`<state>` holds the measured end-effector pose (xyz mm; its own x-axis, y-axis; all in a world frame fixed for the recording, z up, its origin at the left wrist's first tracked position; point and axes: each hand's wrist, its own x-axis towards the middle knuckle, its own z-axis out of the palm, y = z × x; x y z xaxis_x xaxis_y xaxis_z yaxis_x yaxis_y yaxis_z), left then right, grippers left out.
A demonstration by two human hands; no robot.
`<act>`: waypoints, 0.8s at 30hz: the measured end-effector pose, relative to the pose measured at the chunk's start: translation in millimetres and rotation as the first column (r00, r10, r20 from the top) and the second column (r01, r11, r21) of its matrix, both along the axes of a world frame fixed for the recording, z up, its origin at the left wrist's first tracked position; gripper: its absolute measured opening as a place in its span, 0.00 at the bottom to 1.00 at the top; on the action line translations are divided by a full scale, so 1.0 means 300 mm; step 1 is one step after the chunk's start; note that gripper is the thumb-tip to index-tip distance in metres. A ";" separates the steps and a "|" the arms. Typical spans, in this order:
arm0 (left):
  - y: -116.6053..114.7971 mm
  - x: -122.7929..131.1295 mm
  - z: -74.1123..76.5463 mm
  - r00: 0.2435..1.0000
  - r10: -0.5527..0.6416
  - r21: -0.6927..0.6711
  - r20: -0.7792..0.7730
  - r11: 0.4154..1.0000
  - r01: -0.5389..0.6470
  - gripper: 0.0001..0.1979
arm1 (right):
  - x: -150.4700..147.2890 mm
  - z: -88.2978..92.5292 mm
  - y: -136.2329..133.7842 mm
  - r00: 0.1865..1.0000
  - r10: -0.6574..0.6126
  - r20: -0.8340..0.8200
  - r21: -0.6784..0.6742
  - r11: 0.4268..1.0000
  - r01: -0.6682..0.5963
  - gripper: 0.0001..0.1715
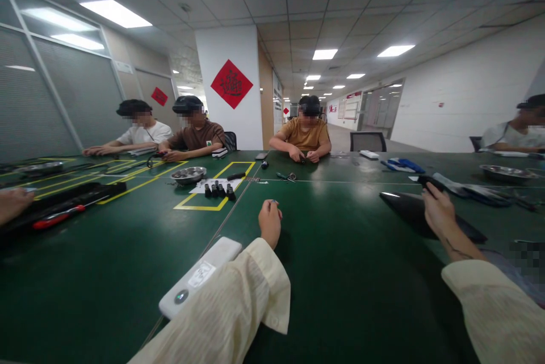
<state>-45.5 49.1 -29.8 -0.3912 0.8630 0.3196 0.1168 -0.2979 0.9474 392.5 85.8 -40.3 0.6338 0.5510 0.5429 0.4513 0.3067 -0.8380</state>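
My left hand (270,223) rests on the green table (340,273) near the middle, its fingers curled closed around something small that I cannot make out. At the right, my right hand (438,209) grips a small black object (426,180) above a flat black case (409,210). A white power bank (200,279) with a label lies beside my left sleeve. Several short black cylinders (219,189) stand within a yellow taped outline, beyond my left hand.
A metal bowl (188,175) sits behind the cylinders, and another bowl (506,173) is at the far right. A red screwdriver (59,217) lies left, near another person's hand (15,204). Blue gloves (402,166) lie back right. People sit across the table.
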 end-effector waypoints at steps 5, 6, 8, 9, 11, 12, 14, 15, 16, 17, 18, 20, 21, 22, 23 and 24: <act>-0.007 0.006 0.010 0.999 0.032 0.026 -0.010 0.999 -0.031 0.07 | -0.235 0.025 -0.002 0.953 0.188 0.237 -0.088 0.981 -0.171 0.29; -0.009 0.007 0.013 0.999 0.039 0.028 -0.012 0.999 -0.039 0.07 | -0.305 0.024 -0.007 0.913 0.239 0.330 -0.097 0.971 -0.219 0.27; -0.013 0.008 0.018 0.998 0.056 0.033 -0.013 0.998 -0.056 0.06 | -0.453 0.016 -0.028 0.818 0.348 0.457 -0.110 0.935 -0.337 0.26; -0.014 0.007 0.019 0.998 0.068 0.036 -0.008 0.997 -0.068 0.05 | -0.527 0.012 -0.045 0.769 0.401 0.498 -0.120 0.910 -0.397 0.25; -0.011 0.004 0.019 0.995 0.097 0.046 0.012 0.994 -0.097 0.05 | -0.661 0.008 -0.094 0.655 0.511 0.557 -0.160 0.839 -0.519 0.25; -0.008 0.001 0.018 0.994 0.111 0.050 0.024 0.992 -0.112 0.04 | -0.717 0.009 -0.123 0.589 0.568 0.574 -0.193 0.793 -0.578 0.25; 0.000 -0.008 0.016 0.989 0.142 0.055 0.047 0.988 -0.145 0.04 | -0.805 0.016 -0.188 0.415 0.681 0.603 -0.280 0.669 -0.689 0.24; 0.004 -0.014 0.015 0.986 0.159 0.056 0.053 0.985 -0.162 0.04 | -0.836 0.020 -0.220 0.305 0.725 0.618 -0.336 0.593 -0.732 0.24; 0.008 -0.020 0.015 0.983 0.178 0.056 0.052 0.982 -0.181 0.05 | -0.860 0.024 -0.248 0.205 0.754 0.624 -0.389 0.527 -0.755 0.24; 0.012 -0.026 0.015 0.979 0.198 0.057 0.045 0.978 -0.200 0.05 | -0.876 0.029 -0.271 0.129 0.769 0.626 -0.433 0.480 -0.763 0.24; 0.015 -0.031 0.016 0.976 0.216 0.059 0.034 0.974 -0.218 0.06 | -0.886 0.034 -0.288 0.086 0.776 0.625 -0.463 0.457 -0.760 0.23; 0.017 -0.038 0.019 0.971 0.238 0.057 0.014 0.970 -0.238 0.07 | -0.885 0.050 -0.296 0.101 0.771 0.629 -0.475 0.484 -0.735 0.21; 0.015 -0.038 0.021 0.971 0.238 0.051 0.009 0.970 -0.238 0.07 | -0.873 0.061 -0.286 0.155 0.754 0.639 -0.456 0.534 -0.712 0.20; 0.013 -0.037 0.024 0.972 0.233 0.043 0.008 0.971 -0.233 0.07 | -0.853 0.073 -0.269 0.229 0.723 0.652 -0.426 0.599 -0.677 0.19; 0.008 -0.034 0.026 0.975 0.222 0.035 0.006 0.974 -0.222 0.07 | -0.823 0.087 -0.245 0.326 0.669 0.668 -0.381 0.683 -0.623 0.18; 0.003 -0.030 0.028 0.978 0.208 0.030 0.000 0.978 -0.208 0.07 | -0.784 0.099 -0.217 0.426 0.595 0.682 -0.335 0.771 -0.541 0.19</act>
<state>-54.6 50.0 -21.5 -0.5599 0.7534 0.3449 0.1815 -0.2946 0.9382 157.5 20.6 -10.6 -0.4221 0.6787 0.6010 0.6337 0.6950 -0.3399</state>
